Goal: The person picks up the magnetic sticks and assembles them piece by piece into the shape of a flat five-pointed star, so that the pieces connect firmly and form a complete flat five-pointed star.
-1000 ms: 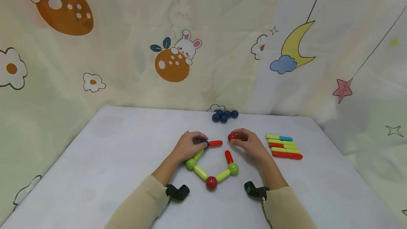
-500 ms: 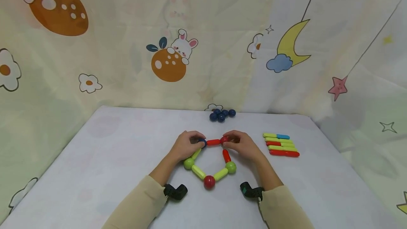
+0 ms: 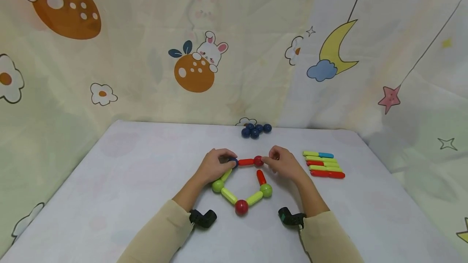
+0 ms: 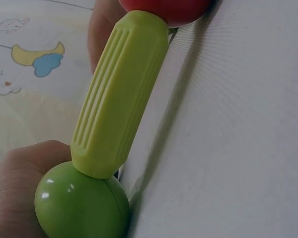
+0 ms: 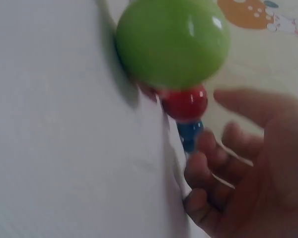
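Observation:
In the head view, my left hand (image 3: 213, 167) holds a dark blue ball (image 3: 235, 162), mostly hidden by the fingers. From it a red rod (image 3: 246, 162) runs to a red ball (image 3: 258, 160). My right hand (image 3: 287, 166) is just right of that ball, its fingers loosely bent and holding nothing; the right wrist view shows the thumb (image 5: 233, 101) apart from it. Lime rods (image 3: 228, 196) join a left green ball (image 3: 217, 186), a near red ball (image 3: 241, 207) and a right green ball (image 3: 267, 190). A second red rod (image 3: 261, 177) points from the right green ball towards the far red ball, with a gap.
Several dark blue balls (image 3: 254, 133) cluster at the table's back edge. Right of my right hand lies a row of joined rods (image 3: 325, 164) in lime, red and blue. A patterned cloth (image 3: 146, 52) hangs behind the white table (image 3: 109, 182).
My right hand has brought the red ball left to the end of the red rod, then let go and drawn slightly back to the right. The left hand has kept its hold.

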Available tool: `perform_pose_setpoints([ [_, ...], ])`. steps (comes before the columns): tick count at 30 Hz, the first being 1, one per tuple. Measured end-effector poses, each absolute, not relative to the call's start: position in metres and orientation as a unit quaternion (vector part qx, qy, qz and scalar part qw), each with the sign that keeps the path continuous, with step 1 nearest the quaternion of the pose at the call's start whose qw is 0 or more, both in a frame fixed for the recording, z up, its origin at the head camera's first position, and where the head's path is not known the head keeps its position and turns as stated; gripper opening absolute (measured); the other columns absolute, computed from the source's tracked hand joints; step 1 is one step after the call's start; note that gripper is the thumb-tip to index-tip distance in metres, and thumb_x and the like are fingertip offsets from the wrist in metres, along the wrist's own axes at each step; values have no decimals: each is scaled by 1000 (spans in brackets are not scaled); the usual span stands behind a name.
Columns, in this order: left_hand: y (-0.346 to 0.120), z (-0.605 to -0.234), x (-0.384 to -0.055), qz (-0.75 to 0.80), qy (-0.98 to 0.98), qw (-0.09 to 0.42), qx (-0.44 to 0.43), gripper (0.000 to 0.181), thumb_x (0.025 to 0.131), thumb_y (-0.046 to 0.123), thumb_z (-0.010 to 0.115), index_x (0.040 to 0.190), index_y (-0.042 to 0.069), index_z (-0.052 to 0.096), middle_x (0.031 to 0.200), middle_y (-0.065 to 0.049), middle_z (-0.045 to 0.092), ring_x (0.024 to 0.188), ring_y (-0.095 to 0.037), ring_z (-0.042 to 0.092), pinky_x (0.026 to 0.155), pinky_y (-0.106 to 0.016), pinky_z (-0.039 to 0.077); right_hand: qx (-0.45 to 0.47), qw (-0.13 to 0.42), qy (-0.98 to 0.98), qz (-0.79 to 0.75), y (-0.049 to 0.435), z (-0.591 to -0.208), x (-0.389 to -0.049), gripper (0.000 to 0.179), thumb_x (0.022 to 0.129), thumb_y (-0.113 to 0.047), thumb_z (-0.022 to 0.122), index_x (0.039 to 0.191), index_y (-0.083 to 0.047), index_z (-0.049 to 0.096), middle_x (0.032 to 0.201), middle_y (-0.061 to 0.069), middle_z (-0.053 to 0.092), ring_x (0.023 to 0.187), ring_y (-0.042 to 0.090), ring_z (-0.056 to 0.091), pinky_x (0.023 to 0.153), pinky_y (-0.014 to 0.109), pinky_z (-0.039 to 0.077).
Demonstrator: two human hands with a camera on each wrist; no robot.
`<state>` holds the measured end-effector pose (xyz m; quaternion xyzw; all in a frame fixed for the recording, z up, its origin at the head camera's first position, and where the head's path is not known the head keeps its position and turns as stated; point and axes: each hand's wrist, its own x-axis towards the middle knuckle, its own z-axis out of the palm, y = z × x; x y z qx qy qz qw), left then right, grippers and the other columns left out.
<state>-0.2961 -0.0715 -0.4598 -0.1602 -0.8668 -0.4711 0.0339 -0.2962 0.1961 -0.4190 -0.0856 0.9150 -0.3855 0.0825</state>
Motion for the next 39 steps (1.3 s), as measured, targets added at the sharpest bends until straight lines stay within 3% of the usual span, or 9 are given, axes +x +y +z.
perform_pose_setpoints([
  [6, -71, -460, -296, -475, -864, 34, -160, 18, 94, 22, 72, 110, 18, 78, 111, 1, 77, 118, -25, 66, 128, -56, 18, -140, 176, 912, -342, 196, -410, -291, 31, 93, -37, 74, 85, -11, 60, 80, 2, 64, 77, 20, 54, 66, 30, 40],
  [15, -72, -460, -297, -475, -864, 34, -163, 19, 94, 22, 72, 111, 17, 78, 111, 1, 77, 119, -25, 66, 128, -56, 17, -145, 199, 905, -347, 195, -409, -292, 26, 90, -28, 78, 89, -10, 61, 78, 2, 62, 73, 19, 56, 64, 29, 44],
  [25, -72, -456, -296, -468, -867, 27, -171, 18, 93, 20, 73, 110, 16, 78, 109, 1, 76, 110, -23, 65, 126, -59, 20, -140, 149, 913, -353, 199, -412, -294, 19, 93, -23, 72, 104, -9, 64, 91, 6, 65, 77, 19, 59, 69, 30, 50],
  [30, -72, -455, -297, -457, -871, 23, -180, 19, 93, 20, 73, 111, 17, 78, 109, 0, 76, 110, -23, 66, 127, -61, 13, -136, 128, 921, -341, 197, -412, -295, 23, 93, -22, 70, 112, -9, 66, 91, 6, 65, 80, 20, 58, 69, 29, 50],
  [39, -72, -454, -296, -437, -881, 20, -182, 25, 92, 22, 72, 115, 18, 79, 115, -2, 76, 114, -24, 66, 127, -61, 16, -121, 84, 935, -322, 191, -412, -292, 25, 97, -20, 66, 121, -11, 69, 97, 7, 67, 88, 22, 59, 73, 30, 51],
])
